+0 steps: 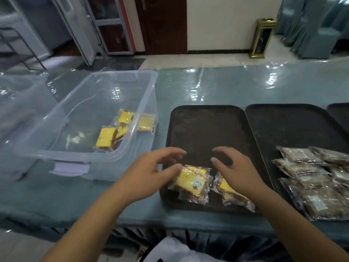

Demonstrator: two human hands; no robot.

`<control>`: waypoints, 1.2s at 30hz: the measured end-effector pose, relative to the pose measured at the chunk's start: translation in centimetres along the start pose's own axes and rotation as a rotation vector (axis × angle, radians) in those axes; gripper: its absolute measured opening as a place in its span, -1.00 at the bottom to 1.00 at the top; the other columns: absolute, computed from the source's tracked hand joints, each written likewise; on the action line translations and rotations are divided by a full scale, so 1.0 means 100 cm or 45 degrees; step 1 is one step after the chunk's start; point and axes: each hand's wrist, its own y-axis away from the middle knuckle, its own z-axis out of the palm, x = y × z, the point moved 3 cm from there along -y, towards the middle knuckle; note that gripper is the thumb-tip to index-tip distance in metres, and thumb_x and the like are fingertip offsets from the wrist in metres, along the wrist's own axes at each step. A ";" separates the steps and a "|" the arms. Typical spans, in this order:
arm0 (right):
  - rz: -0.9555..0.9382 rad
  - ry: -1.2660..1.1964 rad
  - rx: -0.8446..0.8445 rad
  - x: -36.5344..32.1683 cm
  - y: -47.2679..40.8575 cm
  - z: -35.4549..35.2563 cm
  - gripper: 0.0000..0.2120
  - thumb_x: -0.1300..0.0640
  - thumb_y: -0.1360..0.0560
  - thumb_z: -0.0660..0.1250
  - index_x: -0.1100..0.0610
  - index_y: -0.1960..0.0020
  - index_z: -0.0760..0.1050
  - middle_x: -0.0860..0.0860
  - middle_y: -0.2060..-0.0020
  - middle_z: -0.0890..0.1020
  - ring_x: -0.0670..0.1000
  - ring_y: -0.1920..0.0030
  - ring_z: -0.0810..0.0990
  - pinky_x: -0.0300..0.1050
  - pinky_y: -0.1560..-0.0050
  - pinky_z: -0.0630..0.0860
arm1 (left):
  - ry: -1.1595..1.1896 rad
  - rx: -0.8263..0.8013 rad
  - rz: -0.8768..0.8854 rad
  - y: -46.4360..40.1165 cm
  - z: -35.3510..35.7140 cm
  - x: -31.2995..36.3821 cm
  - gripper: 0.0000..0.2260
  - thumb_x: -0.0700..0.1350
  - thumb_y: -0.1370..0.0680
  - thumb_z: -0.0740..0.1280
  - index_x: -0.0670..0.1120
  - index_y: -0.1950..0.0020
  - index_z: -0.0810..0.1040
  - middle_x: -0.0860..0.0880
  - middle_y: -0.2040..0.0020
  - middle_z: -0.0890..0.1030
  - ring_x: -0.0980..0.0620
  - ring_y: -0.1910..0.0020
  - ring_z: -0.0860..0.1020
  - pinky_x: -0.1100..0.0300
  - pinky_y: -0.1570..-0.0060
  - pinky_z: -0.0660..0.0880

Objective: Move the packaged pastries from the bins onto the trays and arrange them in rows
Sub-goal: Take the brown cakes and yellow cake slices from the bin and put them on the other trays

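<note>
- A dark tray (205, 129) lies on the table (226, 86), which is covered in teal cloth under a clear glossy sheet; most of the tray's surface is bare.
- Two packaged yellow pastries sit side by side at the tray's near edge: the left packet (190, 183) lies flat, and the right packet (226, 188) is partly hidden under the right hand.
- The left hand (151, 171) hovers at the tray's near-left corner with fingers spread and curled; its thumb tip touches the top-left corner of the left packet, but the hand is not closed on anything.
- The right hand (238, 167) rests with its palm over the right packet, fingers loosely apart and arched above the tray (nothing is pinched between them).
- To the left stands a clear plastic bin (79, 148) with a pale handle latch; a few more yellow pastries (113, 133) lie in its right side, near the wall closest to the tray.
- To the right a second dark tray (294, 125) sits just beside the first, carrying brown packaged pastries (311, 178) laid in overlapping rows along its near-right part.
- The corner of a third tray (340, 114) shows at the far right edge.
</note>
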 end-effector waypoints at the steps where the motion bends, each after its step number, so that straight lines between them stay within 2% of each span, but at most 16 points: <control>1: -0.047 -0.037 0.008 -0.016 -0.004 -0.001 -0.68 -0.05 -0.57 0.32 -0.04 -0.30 0.51 -0.17 -0.23 0.54 -0.13 -0.25 0.47 -0.10 -0.28 0.42 | 0.029 0.071 0.032 0.006 -0.019 0.007 -0.75 -0.05 -0.57 0.40 0.22 -0.21 0.59 0.27 -0.07 0.65 0.29 -0.13 0.58 0.29 -0.17 0.49; 3: -0.132 -0.113 0.011 -0.048 -0.012 0.001 -0.67 -0.04 -0.57 0.31 -0.06 -0.32 0.50 -0.20 -0.23 0.53 -0.17 -0.25 0.46 -0.18 -0.25 0.40 | 0.048 0.225 0.062 0.016 -0.053 0.010 -0.77 -0.14 -0.57 0.41 0.14 -0.16 0.63 0.18 -0.04 0.69 0.18 -0.10 0.63 0.23 -0.17 0.53; 5: -0.237 -0.193 0.018 -0.077 -0.020 0.005 -0.66 -0.01 -0.55 0.32 -0.05 -0.32 0.50 -0.20 -0.20 0.56 -0.21 -0.22 0.48 -0.22 -0.26 0.42 | -0.003 0.366 0.028 0.024 -0.083 0.002 -0.79 -0.16 -0.56 0.42 0.10 -0.13 0.65 0.15 -0.02 0.70 0.16 -0.06 0.65 0.15 -0.17 0.56; 8: -0.357 -0.288 -0.004 -0.116 -0.032 0.011 -0.66 0.01 -0.52 0.34 -0.03 -0.30 0.53 -0.21 -0.13 0.59 -0.27 -0.18 0.51 -0.35 -0.21 0.41 | -0.257 0.524 -0.070 0.032 -0.124 -0.011 -0.85 0.03 -0.51 0.41 0.19 -0.08 0.64 0.28 0.03 0.67 0.29 -0.02 0.62 0.13 -0.13 0.56; 10: -0.428 -0.312 -0.028 -0.137 -0.042 0.017 -0.66 0.03 -0.53 0.35 -0.03 -0.30 0.53 -0.20 -0.13 0.60 -0.26 -0.18 0.52 -0.32 -0.21 0.43 | -0.391 0.585 -0.122 0.035 -0.150 -0.017 -0.77 0.14 -0.45 0.33 0.20 -0.08 0.62 0.32 0.03 0.65 0.31 -0.03 0.59 0.11 -0.15 0.54; 13: -0.489 -0.307 -0.068 -0.162 -0.061 0.030 -0.63 -0.01 -0.52 0.34 -0.07 -0.32 0.51 -0.19 -0.15 0.60 -0.22 -0.19 0.52 -0.21 -0.24 0.45 | -0.495 0.577 -0.168 0.032 -0.184 -0.031 -0.64 0.20 -0.44 0.31 0.18 -0.19 0.60 0.32 -0.06 0.62 0.29 -0.10 0.57 0.03 -0.19 0.53; 15: -0.493 -0.289 -0.082 -0.177 -0.076 0.042 -0.60 -0.04 -0.52 0.33 -0.09 -0.35 0.48 -0.18 -0.17 0.59 -0.19 -0.21 0.52 -0.15 -0.26 0.45 | -0.549 0.504 -0.199 0.024 -0.204 -0.046 -0.62 0.20 -0.47 0.36 0.20 -0.27 0.55 0.29 -0.18 0.59 0.26 -0.17 0.53 0.03 -0.24 0.50; 18: -0.489 -0.220 -0.076 -0.200 -0.100 0.062 -0.59 -0.02 -0.53 0.35 -0.08 -0.38 0.46 -0.18 -0.20 0.57 -0.17 -0.23 0.50 -0.14 -0.27 0.43 | -0.629 0.277 -0.278 0.000 -0.228 -0.073 -0.54 0.13 -0.53 0.40 0.22 -0.42 0.41 0.22 -0.42 0.44 0.19 -0.31 0.43 0.12 -0.29 0.39; 20: -0.463 -0.160 -0.109 -0.217 -0.115 0.076 -0.57 -0.04 -0.54 0.35 -0.10 -0.39 0.43 -0.20 -0.23 0.54 -0.20 -0.25 0.47 -0.18 -0.27 0.40 | -0.669 0.125 -0.325 -0.023 -0.242 -0.098 -0.46 0.12 -0.53 0.40 0.20 -0.48 0.33 0.18 -0.50 0.34 0.14 -0.33 0.41 0.17 -0.28 0.34; 22: -0.452 -0.066 -0.167 -0.233 -0.131 0.088 -0.55 -0.06 -0.54 0.34 -0.12 -0.42 0.39 -0.21 -0.30 0.49 -0.20 -0.30 0.42 -0.20 -0.29 0.35 | -0.733 -0.028 -0.348 -0.050 -0.254 -0.125 -0.39 0.11 -0.53 0.41 0.15 -0.53 0.27 0.11 -0.54 0.30 0.07 -0.43 0.35 0.13 -0.38 0.31; 24: -0.431 0.063 -0.254 -0.248 -0.147 0.102 -0.50 -0.08 -0.54 0.33 -0.13 -0.46 0.33 -0.21 -0.36 0.42 -0.18 -0.36 0.35 -0.23 -0.28 0.27 | -0.794 -0.177 -0.358 -0.078 -0.261 -0.150 -0.34 0.10 -0.53 0.42 0.11 -0.57 0.22 0.07 -0.56 0.27 0.01 -0.49 0.30 0.07 -0.42 0.29; 26: -0.361 0.149 -0.344 -0.260 -0.169 0.120 -0.42 -0.09 -0.53 0.36 -0.13 -0.50 0.26 -0.16 -0.42 0.37 -0.13 -0.40 0.33 -0.22 -0.25 0.26 | -0.835 -0.243 -0.366 -0.109 -0.263 -0.171 -0.33 0.07 -0.53 0.43 0.08 -0.57 0.21 0.04 -0.56 0.29 -0.04 -0.47 0.34 0.07 -0.36 0.33; 30: -0.026 0.175 -0.539 -0.265 -0.227 0.175 -0.21 -0.01 -0.45 0.48 -0.03 -0.55 0.15 0.03 -0.49 0.31 0.07 -0.41 0.36 -0.17 -0.17 0.30 | -0.941 -0.310 -0.379 -0.169 -0.252 -0.226 -0.33 0.02 -0.45 0.49 0.06 -0.51 0.31 -0.06 -0.45 0.44 -0.14 -0.34 0.48 0.01 -0.22 0.48; 33: 0.185 0.359 -0.652 -0.249 -0.270 0.217 -0.13 0.06 -0.40 0.54 0.09 -0.56 0.13 0.13 -0.46 0.35 0.18 -0.36 0.42 -0.09 -0.19 0.36 | -0.941 -0.440 -0.485 -0.194 -0.237 -0.267 -0.25 -0.08 -0.41 0.55 -0.06 -0.53 0.30 -0.14 -0.42 0.48 -0.19 -0.31 0.51 -0.02 -0.22 0.50; 36: 0.298 0.591 -0.680 -0.227 -0.304 0.244 -0.14 0.05 -0.33 0.59 0.15 -0.48 0.19 0.18 -0.37 0.44 0.23 -0.27 0.48 0.01 -0.18 0.46 | -0.891 -0.537 -0.647 -0.201 -0.224 -0.303 -0.18 -0.10 -0.38 0.59 -0.14 -0.54 0.28 -0.19 -0.41 0.47 -0.22 -0.29 0.52 -0.07 -0.21 0.51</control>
